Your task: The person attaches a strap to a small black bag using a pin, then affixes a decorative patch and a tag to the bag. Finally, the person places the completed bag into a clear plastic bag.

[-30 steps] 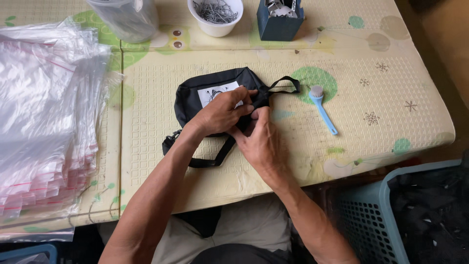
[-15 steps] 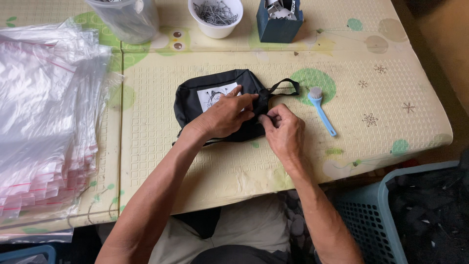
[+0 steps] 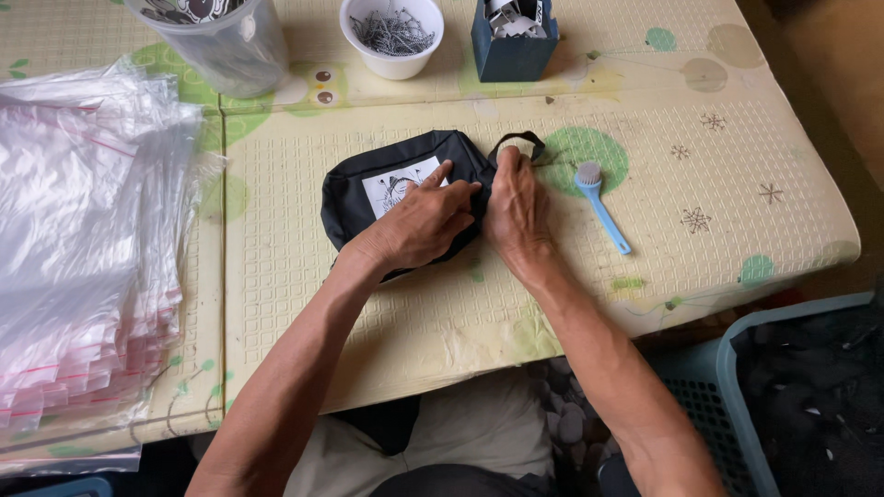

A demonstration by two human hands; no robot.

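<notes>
1. Both hands press on a black pouch (image 3: 368,189) mid-table: left hand (image 3: 419,221) spread flat over its white label, forefinger extended; right hand (image 3: 516,202) curled at the pouch's right end, apparently pinching fabric (grip partly hidden).
2. Pouch lies directly ahead, long axis left-right, its strap loop (image 3: 520,140) just beyond the right hand.
3. Clear plastic bags (image 3: 83,258) pile at left; a laundry basket (image 3: 737,368) sits lower right.
4. Blue brush (image 3: 600,204) rests just right of the right hand.

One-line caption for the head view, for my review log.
Both hands, left hand and right hand, press on a black pouch on a patterned mat, blue brush alongside.
</notes>
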